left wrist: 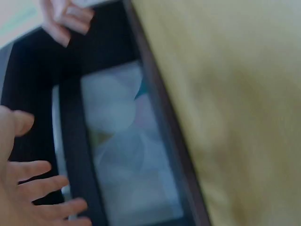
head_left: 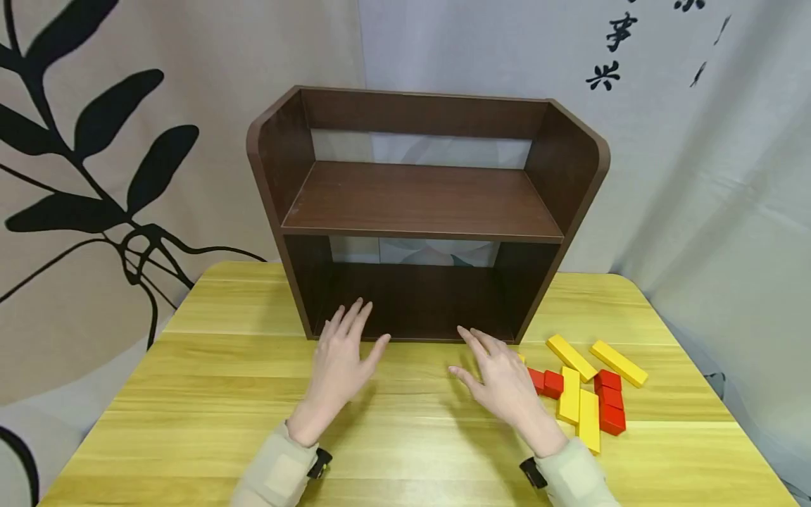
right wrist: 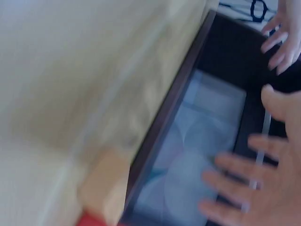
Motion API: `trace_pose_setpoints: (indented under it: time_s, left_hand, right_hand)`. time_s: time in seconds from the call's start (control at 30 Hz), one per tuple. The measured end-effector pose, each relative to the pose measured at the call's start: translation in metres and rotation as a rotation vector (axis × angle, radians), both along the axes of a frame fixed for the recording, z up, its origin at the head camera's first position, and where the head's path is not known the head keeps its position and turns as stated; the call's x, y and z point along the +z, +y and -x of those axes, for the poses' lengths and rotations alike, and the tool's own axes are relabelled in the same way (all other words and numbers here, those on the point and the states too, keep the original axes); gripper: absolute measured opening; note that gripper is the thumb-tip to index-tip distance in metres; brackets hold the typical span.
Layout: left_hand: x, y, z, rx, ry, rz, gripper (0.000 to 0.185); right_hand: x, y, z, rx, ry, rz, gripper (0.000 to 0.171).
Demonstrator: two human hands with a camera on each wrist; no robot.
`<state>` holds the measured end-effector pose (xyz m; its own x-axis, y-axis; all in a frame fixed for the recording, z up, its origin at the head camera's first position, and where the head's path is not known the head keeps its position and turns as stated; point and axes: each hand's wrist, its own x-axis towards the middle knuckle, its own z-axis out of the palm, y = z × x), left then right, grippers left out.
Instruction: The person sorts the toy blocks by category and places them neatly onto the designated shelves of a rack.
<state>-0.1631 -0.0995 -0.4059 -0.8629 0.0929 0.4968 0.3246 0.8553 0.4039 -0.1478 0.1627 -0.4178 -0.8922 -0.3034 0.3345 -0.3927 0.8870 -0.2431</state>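
A dark brown two-tier shelf (head_left: 421,201) stands upright at the back of the wooden table. In the head view my left hand (head_left: 342,355) hovers before the shelf's lower left front, fingers spread, holding nothing. My right hand (head_left: 503,380), also with straight fingers and nothing in it, is before the lower right front. Both wrist views show the left hand (left wrist: 42,193) and right hand (right wrist: 254,174) extended toward the shelf's openings. Red blocks (head_left: 611,401) and yellow blocks (head_left: 588,420) lie right of my right hand, which partly hides some of them.
The wooden table (head_left: 190,394) has a light, striped grain. Behind it hang pale curtains (head_left: 709,176), with a black plant print (head_left: 95,204) on the left. Two yellow blocks (head_left: 619,362) lie slanted near the shelf's right side.
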Motion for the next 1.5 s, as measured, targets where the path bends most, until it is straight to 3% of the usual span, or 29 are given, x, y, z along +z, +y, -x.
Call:
trace_pose_setpoints:
  time_s: [0.1,0.2,0.3,0.43,0.53,0.6,0.77,1.0,1.23,1.5]
  left_hand:
    - [0.012,-0.017,0.007,0.037,0.148,-0.13,0.045]
    - [0.027,-0.037,0.015,0.12,0.292,-0.241,0.034]
    - [0.038,-0.058,0.023,0.206,0.351,-0.313,0.031]
    - [0.043,-0.079,0.035,0.263,0.243,-0.302,0.035]
    - [0.038,-0.089,0.042,0.249,0.125,-0.218,0.038]
    - [0.033,-0.092,0.046,0.229,0.089,-0.17,0.037]
    - [0.025,-0.095,0.052,0.216,0.139,-0.148,0.029]
    - [0.02,-0.094,0.055,0.194,0.211,-0.15,0.024]
    - [0.019,-0.094,0.057,0.176,0.22,-0.161,0.022]
    - [0.02,-0.094,0.057,0.159,0.214,-0.172,0.021]
  right_hand:
    - [0.005,0.022,0.003,0.087,-0.039,0.008,0.059]
    - [0.008,0.049,0.005,0.142,-0.086,0.018,0.052]
    - [0.01,0.076,0.006,0.154,-0.132,0.019,0.047]
    - [0.009,0.107,0.007,0.141,-0.192,0.038,0.044]
    - [0.005,0.125,0.007,0.13,-0.224,0.044,0.043]
    - [0.003,0.133,0.007,0.138,-0.243,0.04,0.043]
    - [-0.003,0.144,0.009,0.173,-0.289,0.06,0.044]
    - [-0.013,0.156,0.012,0.196,-0.277,0.081,0.044]
    - [-0.023,0.153,0.017,0.213,-0.258,0.066,0.041]
    - [-0.03,0.152,0.023,0.206,-0.315,0.119,0.037]
